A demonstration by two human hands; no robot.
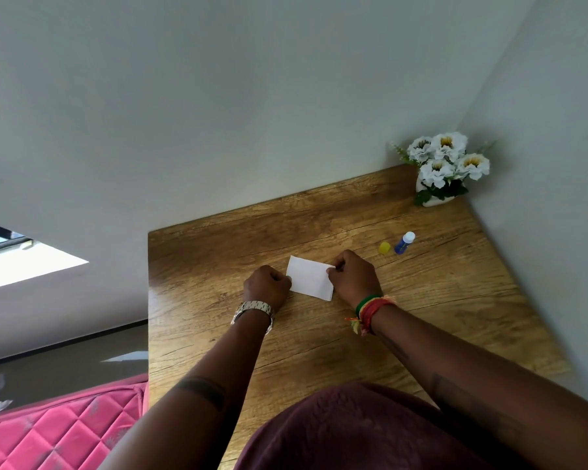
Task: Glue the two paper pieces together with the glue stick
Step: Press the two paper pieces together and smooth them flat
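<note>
Just below the middle of the frame, a white paper (pixel 309 278) lies flat on the wooden table (pixel 319 351); it looks like 2 pieces stacked, since a second edge shows at its lower right corner. The left hand (pixel 267 287) is curled at the sheet's left edge, seemingly pinning it so it cannot slide; whether the fingers actually clasp the paper cannot be told. The right hand (pixel 353 278) pinches the right edge between thumb and fingertips, probably to line up or press the layers.

To the right, near the paper, the blue glue stick (pixel 404 243) stands uncapped with its yellow cap (pixel 384 247) just beside it, kept within reach.

A vase of white flowers (pixel 443 167) fills the table's far corner where 2 pale walls meet. A pink quilted mattress (pixel 58 432) shows at lower left.
</note>
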